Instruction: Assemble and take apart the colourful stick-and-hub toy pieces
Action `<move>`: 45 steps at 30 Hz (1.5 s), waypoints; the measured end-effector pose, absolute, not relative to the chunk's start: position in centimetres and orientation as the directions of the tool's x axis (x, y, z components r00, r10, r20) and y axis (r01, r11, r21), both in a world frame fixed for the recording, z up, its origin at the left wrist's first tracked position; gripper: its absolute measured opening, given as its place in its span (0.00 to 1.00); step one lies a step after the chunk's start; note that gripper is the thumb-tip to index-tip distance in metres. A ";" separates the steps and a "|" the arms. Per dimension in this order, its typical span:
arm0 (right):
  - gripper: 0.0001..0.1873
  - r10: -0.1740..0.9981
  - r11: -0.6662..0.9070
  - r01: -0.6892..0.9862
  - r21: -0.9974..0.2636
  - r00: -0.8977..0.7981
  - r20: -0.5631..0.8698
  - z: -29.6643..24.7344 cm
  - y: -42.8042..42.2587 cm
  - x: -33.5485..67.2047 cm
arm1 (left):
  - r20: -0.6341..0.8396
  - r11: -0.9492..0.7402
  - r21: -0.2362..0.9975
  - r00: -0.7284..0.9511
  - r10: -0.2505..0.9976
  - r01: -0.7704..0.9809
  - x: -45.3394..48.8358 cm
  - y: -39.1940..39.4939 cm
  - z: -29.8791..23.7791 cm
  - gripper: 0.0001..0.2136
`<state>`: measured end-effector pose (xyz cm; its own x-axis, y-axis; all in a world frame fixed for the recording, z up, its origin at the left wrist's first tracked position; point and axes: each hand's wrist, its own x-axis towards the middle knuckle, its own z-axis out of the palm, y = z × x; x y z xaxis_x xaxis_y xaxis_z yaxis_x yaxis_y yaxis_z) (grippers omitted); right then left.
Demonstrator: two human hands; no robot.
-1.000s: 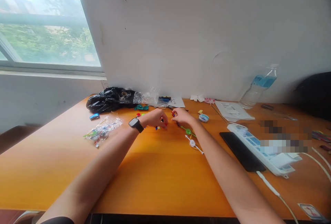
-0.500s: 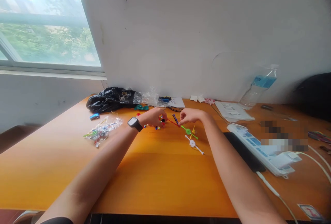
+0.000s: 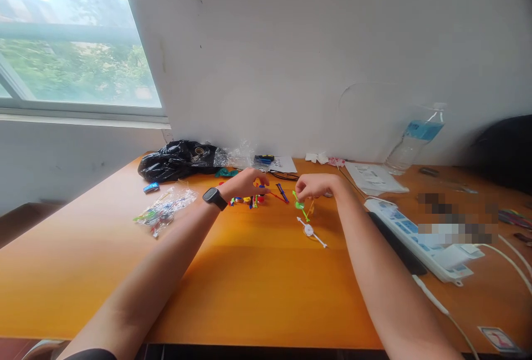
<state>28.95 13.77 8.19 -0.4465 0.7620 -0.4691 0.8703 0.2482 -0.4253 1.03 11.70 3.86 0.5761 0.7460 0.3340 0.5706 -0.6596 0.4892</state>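
My left hand [image 3: 250, 182], with a black smartwatch [image 3: 215, 198] on its wrist, hovers over a cluster of small coloured plastic pieces [image 3: 248, 200]. Its fingers are apart and it holds nothing that I can see. My right hand [image 3: 315, 185] pinches the green arrow-shaped plastic piece [image 3: 300, 205], which has a round disc at its middle. Close beside it stands a yellow piece [image 3: 312, 207], partly hidden. A white arrow piece [image 3: 308, 230] lies nearer to me. Between the hands rest a blue stick piece [image 3: 282, 193] and a thin red one [image 3: 275, 197].
To the left lie a clear bag of small parts [image 3: 168, 209], a blue packet [image 3: 152, 187] and a black plastic bag [image 3: 174, 162]. On the right are a white power strip [image 3: 415, 238] with cables, a black slab [image 3: 394, 243] and a tilted water bottle [image 3: 413, 141].
My left hand has loosened its fingers and lifted off the coloured pieces. My right hand has shifted right from the blue stick to the green arrow piece, which is now turned steeper.
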 end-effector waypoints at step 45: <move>0.16 0.857 0.241 0.106 -0.965 -0.490 0.160 6.4 12.9 22.2 | 0.623 -0.743 0.579 0.406 0.669 0.336 3.5 10.3 5.7 0.08</move>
<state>22.18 12.93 6.40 -0.4902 0.8567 0.1604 0.1056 0.2410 -0.9648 3.53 10.32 5.72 0.4061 0.6685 0.6230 0.3357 -0.7432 0.5787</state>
